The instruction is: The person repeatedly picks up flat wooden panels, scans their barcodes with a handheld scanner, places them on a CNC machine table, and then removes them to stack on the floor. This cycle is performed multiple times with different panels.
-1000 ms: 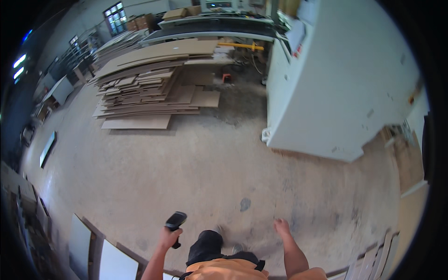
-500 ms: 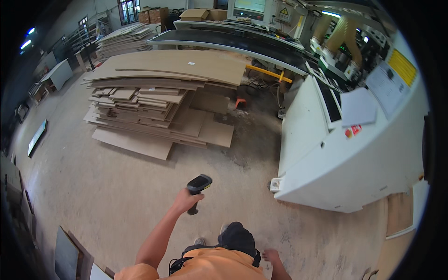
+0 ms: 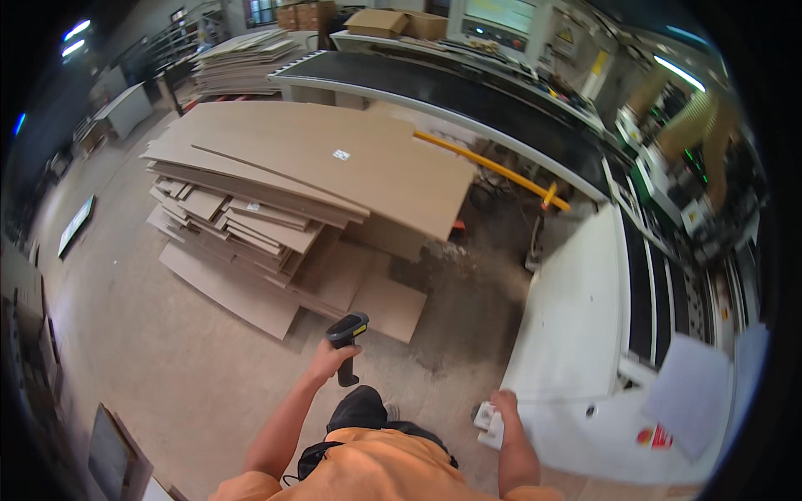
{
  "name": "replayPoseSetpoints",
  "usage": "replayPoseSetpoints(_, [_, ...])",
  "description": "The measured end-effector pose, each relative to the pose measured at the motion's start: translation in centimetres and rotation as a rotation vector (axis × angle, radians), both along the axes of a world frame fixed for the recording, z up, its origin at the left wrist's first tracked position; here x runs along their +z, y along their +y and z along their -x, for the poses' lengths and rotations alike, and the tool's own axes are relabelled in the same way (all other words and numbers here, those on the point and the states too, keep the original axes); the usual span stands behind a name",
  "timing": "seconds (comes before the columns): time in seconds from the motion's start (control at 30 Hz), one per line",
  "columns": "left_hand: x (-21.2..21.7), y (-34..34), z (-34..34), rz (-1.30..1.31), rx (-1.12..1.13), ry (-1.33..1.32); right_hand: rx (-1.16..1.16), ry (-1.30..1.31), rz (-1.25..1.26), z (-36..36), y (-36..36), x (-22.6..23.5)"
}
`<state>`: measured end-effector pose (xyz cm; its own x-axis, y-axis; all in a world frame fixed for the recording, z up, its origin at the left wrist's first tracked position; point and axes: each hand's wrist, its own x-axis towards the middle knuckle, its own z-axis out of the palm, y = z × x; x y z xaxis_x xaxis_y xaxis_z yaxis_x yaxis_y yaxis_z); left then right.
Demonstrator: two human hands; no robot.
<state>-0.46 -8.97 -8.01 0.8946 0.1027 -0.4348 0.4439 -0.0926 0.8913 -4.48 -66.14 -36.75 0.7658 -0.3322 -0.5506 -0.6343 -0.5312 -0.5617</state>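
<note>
My left hand (image 3: 322, 364) is closed round the handle of a black handheld barcode scanner (image 3: 349, 326) with a yellow mark on its side. The scanner's head points forward, in front of the stacked boards. In the head view my right hand (image 3: 504, 402) overlaps a white bracket (image 3: 488, 418) at the corner of the machine's white housing (image 3: 564, 334). Whether it touches the bracket cannot be told, and its fingers are too foreshortened to read.
Ahead on the left, a tall uneven stack of brown boards (image 3: 276, 138) carries a small white label (image 3: 341, 154). Behind it runs a long black conveyor table (image 3: 434, 88). A yellow bar (image 3: 493, 169) juts out below the conveyor. Papers (image 3: 689, 392) lie on the machine at right.
I have come nearer to the board stack and the white machine, with the view turned rightward. My right hand has swung forward to the machine's corner. The scanner stays in my left hand.
</note>
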Motion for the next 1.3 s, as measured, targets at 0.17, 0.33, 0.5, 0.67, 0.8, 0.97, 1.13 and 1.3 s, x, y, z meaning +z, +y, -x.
replayPoseSetpoints(0.17, [-2.5, 0.4, -13.9, 0.064, 0.105, 0.052, 0.264, -0.577, 0.187, -28.1, 8.5, 11.6])
replayPoseSetpoints(0.33, [-3.7, -2.7, -26.6, 0.237, 0.176, -0.014, 0.347, -0.61, 0.142, -42.4, 16.4, 21.2])
replayPoseSetpoints(0.5, [-5.0, -6.8, -33.2, 0.293, 0.306, -0.021, 0.548, -0.919, 0.382, -55.7, 19.6, 25.6])
replayPoseSetpoints(0.67, [-6.9, -11.0, -36.2, 0.406, 0.533, 0.045, 0.736, -0.805, 0.498, -70.6, 21.7, 25.3])
replayPoseSetpoints(0.8, [-8.9, -12.9, -36.5, 0.345, 0.834, 0.045, 0.922, -0.534, 0.388, -76.5, 23.6, 23.5])
replayPoseSetpoints(0.97, [-8.6, -9.4, -30.2, 0.36, 0.73, -0.015, 1.06, -0.277, 0.126, -74.7, 23.2, 23.4])
replayPoseSetpoints(1.13, [-0.2, -2.9, -20.4, 0.33, 0.584, -0.195, 1.15, -0.157, -0.225, -69.1, 22.6, 24.8])
replayPoseSetpoints(1.3, [3.4, -2.5, -21.5, 0.317, 0.743, -0.156, 1.081, -0.261, -0.231, -67.6, 22.1, 25.2])
